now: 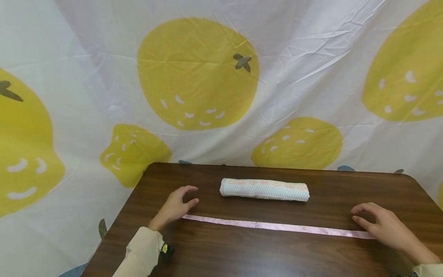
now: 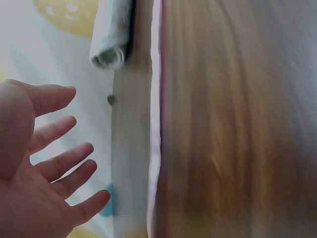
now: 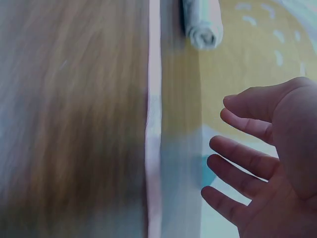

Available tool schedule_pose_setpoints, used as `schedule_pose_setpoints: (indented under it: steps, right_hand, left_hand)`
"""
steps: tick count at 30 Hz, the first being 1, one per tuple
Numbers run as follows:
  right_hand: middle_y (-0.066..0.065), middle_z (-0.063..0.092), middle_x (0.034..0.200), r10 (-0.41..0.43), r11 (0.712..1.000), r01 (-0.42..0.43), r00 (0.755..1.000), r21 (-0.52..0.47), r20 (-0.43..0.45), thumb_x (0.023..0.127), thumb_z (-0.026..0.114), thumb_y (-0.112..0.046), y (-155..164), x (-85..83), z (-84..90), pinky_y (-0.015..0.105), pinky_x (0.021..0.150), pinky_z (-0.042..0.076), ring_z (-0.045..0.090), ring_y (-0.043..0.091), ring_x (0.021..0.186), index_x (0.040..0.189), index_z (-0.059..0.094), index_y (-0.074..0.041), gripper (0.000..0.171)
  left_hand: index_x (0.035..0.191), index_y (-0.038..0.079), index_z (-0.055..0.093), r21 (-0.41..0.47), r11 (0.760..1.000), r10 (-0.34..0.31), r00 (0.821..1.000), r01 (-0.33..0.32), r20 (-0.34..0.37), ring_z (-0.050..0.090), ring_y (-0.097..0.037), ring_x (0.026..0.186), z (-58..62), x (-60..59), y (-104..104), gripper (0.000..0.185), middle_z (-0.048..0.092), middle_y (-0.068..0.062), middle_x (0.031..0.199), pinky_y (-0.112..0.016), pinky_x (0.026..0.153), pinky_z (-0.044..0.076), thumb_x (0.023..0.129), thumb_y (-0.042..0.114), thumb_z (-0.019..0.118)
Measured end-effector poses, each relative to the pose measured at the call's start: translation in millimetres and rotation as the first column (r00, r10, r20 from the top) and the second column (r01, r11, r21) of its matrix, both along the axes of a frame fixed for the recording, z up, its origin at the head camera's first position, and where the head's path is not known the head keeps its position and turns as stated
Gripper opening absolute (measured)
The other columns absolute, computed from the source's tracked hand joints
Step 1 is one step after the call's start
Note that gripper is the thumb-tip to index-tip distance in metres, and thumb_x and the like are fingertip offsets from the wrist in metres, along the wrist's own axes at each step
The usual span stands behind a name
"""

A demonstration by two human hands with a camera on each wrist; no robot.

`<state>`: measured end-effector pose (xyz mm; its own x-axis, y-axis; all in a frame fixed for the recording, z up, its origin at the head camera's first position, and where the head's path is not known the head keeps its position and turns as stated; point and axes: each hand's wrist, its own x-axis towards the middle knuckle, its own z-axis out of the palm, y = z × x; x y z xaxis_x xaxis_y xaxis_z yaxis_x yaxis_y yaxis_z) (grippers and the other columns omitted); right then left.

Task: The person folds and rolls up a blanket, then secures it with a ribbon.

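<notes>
A pink ribbon [image 1: 277,226] lies flat across the brown table [image 1: 242,254], running left to right. Behind it rests a rolled white towel [image 1: 264,189] with a pink and blue pattern. My left hand [image 1: 178,206] hovers at the ribbon's left end with relaxed, spread fingers, holding nothing. My right hand [image 1: 384,227] sits at the ribbon's right end, fingers loosely bent, also empty. The left wrist view shows the open left hand [image 2: 44,163], the ribbon [image 2: 155,124] and the towel's end [image 2: 110,49]. The right wrist view shows the open right hand [image 3: 262,158], the ribbon [image 3: 153,129] and the towel [image 3: 203,25].
A white cloth with large yellow fruit prints [image 1: 197,73] hangs behind and around the table. The table's far edge [image 1: 277,169] runs just behind the towel. Cream sleeves cover both forearms [image 1: 143,252].
</notes>
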<state>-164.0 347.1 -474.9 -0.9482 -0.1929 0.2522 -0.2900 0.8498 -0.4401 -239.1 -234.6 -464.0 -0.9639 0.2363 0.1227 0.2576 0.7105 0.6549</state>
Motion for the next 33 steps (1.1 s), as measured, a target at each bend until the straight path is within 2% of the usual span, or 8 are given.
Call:
schedule_pose_setpoints:
  steps: [3,6,8,10,14,20,27,33]
  right_hand:
    - [-0.002,0.068,0.100,0.042,0.999,-0.041,0.995,0.020,-0.088,0.082,0.080,-0.011,-12.7,-6.9,2.1,0.022,0.074,0.049,0.057,-0.003,0.093,0.098,0.069,-0.018,0.020]
    - [-0.003,0.068,0.100,0.107,0.994,-0.098,0.978,0.057,-0.181,0.077,0.082,-0.006,-27.1,-15.0,2.9,0.015,0.075,0.044,0.061,0.007,0.093,0.098,0.069,-0.015,0.027]
    - [-0.002,0.068,0.102,0.144,0.988,-0.128,0.968,0.085,-0.208,0.076,0.082,-0.004,-37.2,-19.9,4.2,0.020,0.078,0.047,0.063,0.016,0.094,0.100,0.069,-0.013,0.029]
    - [0.001,0.067,0.105,0.183,0.981,-0.165,0.961,0.100,-0.208,0.076,0.081,-0.003,-46.8,-24.2,5.7,0.031,0.080,0.052,0.064,0.024,0.097,0.103,0.069,-0.010,0.030]
    - [0.007,0.066,0.110,0.238,0.970,-0.222,0.952,0.103,-0.191,0.077,0.080,-0.003,-63.3,-31.6,8.1,0.049,0.080,0.052,0.063,0.031,0.102,0.108,0.067,-0.006,0.033]
    - [0.018,0.062,0.117,0.275,0.961,-0.265,0.946,0.078,-0.172,0.080,0.078,-0.003,-85.9,-37.3,8.3,0.057,0.084,0.050,0.060,0.039,0.107,0.114,0.064,-0.001,0.037]
    - [0.023,0.060,0.118,0.303,0.952,-0.283,0.927,0.118,-0.222,0.077,0.079,-0.001,-106.8,-44.8,9.7,0.059,0.084,0.050,0.060,0.042,0.107,0.117,0.062,0.000,0.044]
    - [0.024,0.058,0.124,0.297,0.950,-0.274,0.941,0.149,-0.163,0.080,0.078,-0.004,-119.8,-56.1,10.5,0.061,0.090,0.047,0.057,0.043,0.114,0.123,0.060,-0.001,0.047]
  left_hand:
    - [0.130,0.006,0.061,-0.009,0.999,-0.038,0.998,0.037,-0.052,0.052,-0.034,0.129,2.1,-2.0,13.1,0.042,0.061,-0.012,0.133,-0.053,0.107,0.039,0.091,0.017,0.071]
    - [0.133,0.005,0.059,-0.010,0.997,-0.072,0.994,0.072,-0.084,0.050,-0.035,0.130,2.9,-3.9,26.7,0.045,0.059,-0.014,0.135,-0.054,0.108,0.038,0.090,0.016,0.071]
    - [0.133,0.004,0.058,-0.018,0.995,-0.095,0.990,0.094,-0.106,0.050,-0.035,0.130,2.1,-5.3,35.7,0.046,0.058,-0.015,0.136,-0.054,0.108,0.038,0.090,0.015,0.071]
    - [0.134,0.003,0.057,-0.029,0.993,-0.114,0.986,0.111,-0.121,0.049,-0.035,0.131,0.9,-6.7,44.3,0.047,0.057,-0.016,0.136,-0.053,0.109,0.037,0.090,0.015,0.070]
    - [0.134,0.001,0.057,-0.057,0.988,-0.152,0.976,0.144,-0.159,0.046,-0.038,0.132,0.2,-9.8,61.0,0.049,0.057,-0.018,0.136,-0.054,0.110,0.035,0.089,0.015,0.071]
    - [0.133,0.001,0.057,-0.096,0.982,-0.178,0.965,0.162,-0.191,0.045,-0.039,0.132,-1.7,-16.3,80.7,0.051,0.055,-0.019,0.137,-0.056,0.108,0.036,0.087,0.017,0.073]
    - [0.135,0.005,0.056,-0.148,0.974,-0.200,0.962,0.174,-0.185,0.042,-0.035,0.136,-3.1,-22.5,100.7,0.050,0.053,-0.016,0.139,-0.051,0.112,0.034,0.090,0.021,0.071]
    - [0.138,0.006,0.054,-0.160,0.970,-0.209,0.966,0.185,-0.153,0.038,-0.034,0.140,0.1,-27.5,118.2,0.051,0.049,-0.019,0.144,-0.049,0.115,0.032,0.092,0.022,0.069]
